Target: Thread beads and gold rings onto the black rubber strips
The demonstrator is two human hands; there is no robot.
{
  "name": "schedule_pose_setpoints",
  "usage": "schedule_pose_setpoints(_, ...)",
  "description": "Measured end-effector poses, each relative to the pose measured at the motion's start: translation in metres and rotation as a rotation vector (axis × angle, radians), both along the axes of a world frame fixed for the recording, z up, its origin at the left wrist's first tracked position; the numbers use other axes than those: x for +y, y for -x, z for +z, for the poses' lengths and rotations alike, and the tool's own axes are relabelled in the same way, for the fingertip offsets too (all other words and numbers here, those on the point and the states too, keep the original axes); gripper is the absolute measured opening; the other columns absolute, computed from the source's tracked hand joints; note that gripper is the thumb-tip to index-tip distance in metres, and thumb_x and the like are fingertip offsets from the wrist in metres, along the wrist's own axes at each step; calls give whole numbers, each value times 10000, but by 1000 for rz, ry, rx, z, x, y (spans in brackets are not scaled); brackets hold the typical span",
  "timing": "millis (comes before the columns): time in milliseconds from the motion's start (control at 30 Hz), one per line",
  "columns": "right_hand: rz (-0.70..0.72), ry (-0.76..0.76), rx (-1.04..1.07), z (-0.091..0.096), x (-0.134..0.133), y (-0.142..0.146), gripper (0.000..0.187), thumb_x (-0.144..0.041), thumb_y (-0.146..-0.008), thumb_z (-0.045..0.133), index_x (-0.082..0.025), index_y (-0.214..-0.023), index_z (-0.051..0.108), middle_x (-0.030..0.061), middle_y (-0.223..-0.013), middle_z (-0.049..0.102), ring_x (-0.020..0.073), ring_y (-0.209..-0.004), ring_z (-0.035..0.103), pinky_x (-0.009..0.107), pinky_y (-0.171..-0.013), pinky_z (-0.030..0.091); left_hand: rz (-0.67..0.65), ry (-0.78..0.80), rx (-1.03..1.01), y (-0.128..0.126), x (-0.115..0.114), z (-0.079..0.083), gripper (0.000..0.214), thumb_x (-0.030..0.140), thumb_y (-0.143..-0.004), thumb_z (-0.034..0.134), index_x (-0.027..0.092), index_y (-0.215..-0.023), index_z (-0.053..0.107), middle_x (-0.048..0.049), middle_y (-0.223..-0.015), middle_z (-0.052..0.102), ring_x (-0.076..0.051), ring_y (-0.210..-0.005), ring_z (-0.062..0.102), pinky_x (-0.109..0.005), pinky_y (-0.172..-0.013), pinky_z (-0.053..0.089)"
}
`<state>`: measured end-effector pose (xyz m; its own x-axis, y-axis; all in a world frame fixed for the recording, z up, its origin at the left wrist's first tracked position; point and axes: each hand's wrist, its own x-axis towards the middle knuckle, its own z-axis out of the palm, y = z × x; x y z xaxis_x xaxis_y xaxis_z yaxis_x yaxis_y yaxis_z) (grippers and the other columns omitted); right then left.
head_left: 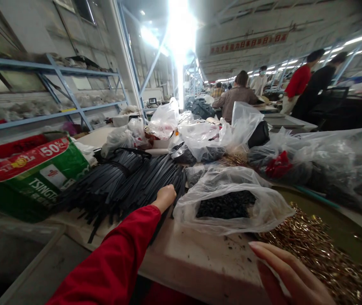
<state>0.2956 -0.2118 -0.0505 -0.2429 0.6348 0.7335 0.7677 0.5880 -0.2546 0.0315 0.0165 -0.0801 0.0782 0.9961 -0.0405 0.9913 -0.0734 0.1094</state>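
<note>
My left hand [165, 198], in a red sleeve, is closed at the right end of a bundle of long flat black straps [130, 178]. Its fingers are curled among the straps, and the fingertips are partly hidden. A clear plastic bag [196, 209] lies open just right of it, with small black pieces [227, 204] inside. At the lower right, my right hand [290, 271] hovers with fingers stretched out and apart, holding nothing I can see. Beside it, shiny gold-coloured metal fittings [314, 237] are heaped in a round olive tray [355, 231].
A green and red carton [34, 182] stands at the left. More filled plastic bags [206, 135] crowd the back of the worktable [200, 258]. Small black scraps lie near its front edge. Blue shelving [82, 112] runs along the left wall; several people [238, 95] are further off.
</note>
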Motion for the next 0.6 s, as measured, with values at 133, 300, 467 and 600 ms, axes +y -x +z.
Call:
schedule_pose_setpoints(133, -49, 332, 236, -20, 4, 9, 266, -286, -834, 499, -259, -1092, 554, 39, -923, 652, 176, -828, 630, 267, -695, 506, -152, -92, -149, -1, -45, 40, 218, 227, -879, 386, 132, -931, 575, -84, -905, 640, -152, -829, 591, -260, -757, 430)
schedule_pose_setpoints(300, 66, 913, 1015, -31, 16, 26, 534, -582, -793, 450, -181, -1146, 433, -37, -575, 488, 109, -446, 447, 225, -423, 365, -534, 233, -529, -19, -140, 60, 140, 245, -792, 476, 172, -760, 592, 9, -701, 605, -101, -641, 531, -187, -583, 380)
schedule_pose_setpoints(467, 157, 1121, 1168, -41, 28, 39, 373, -539, -733, 572, -195, -754, 428, -96, -460, 327, 50, -379, 267, 182, -383, 185, -307, 817, -1035, -46, -191, 29, 102, 248, -743, 488, 152, -758, 518, 22, -654, 548, -83, -548, 486, -183, -495, 358)
schedule_pose_setpoints(600, 122, 1088, 902, -44, 55, 28, 340, -518, -816, 445, -181, -851, 476, -52, -515, 437, 91, -422, 378, 213, -419, 295, -34, 1078, -1441, -62, -186, 5, 272, 352, -784, 467, 138, -949, 490, -5, -705, 578, -70, -475, 512, -180, -443, 377)
